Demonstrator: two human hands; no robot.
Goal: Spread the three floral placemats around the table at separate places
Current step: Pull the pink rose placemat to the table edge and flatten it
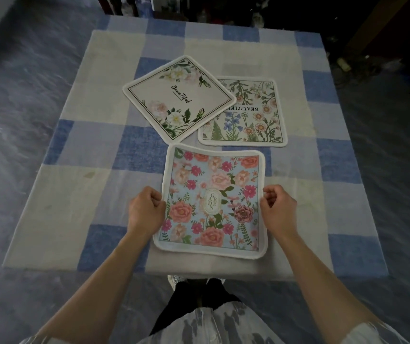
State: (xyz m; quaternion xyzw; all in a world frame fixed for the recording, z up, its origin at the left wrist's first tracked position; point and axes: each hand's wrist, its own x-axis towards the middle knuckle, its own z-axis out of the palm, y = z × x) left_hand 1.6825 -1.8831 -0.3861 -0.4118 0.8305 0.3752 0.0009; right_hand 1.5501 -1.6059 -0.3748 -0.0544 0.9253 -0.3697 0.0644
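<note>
Blue and covered in pink flowers, the nearest placemat [214, 202] is lying at the near middle of the table, its front edge close to the table's near edge and its far edge curling up a little. The left hand [147, 207] is pinching the mat's left edge with curled fingers, and the right hand [279, 207] is pinching the right edge the same way, so both hands are gripping the one mat. Whether the mat is resting fully on the cloth or being held slightly off it is hard to tell.

Further back, the cream placemat [178, 98] is sitting turned like a diamond, its right corner overlapping the left edge of the wildflower placemat [251, 117]. Its near corner is lying just beside the blue mat's far left corner. A blue and cream checked tablecloth [75, 145] is covering the table.
</note>
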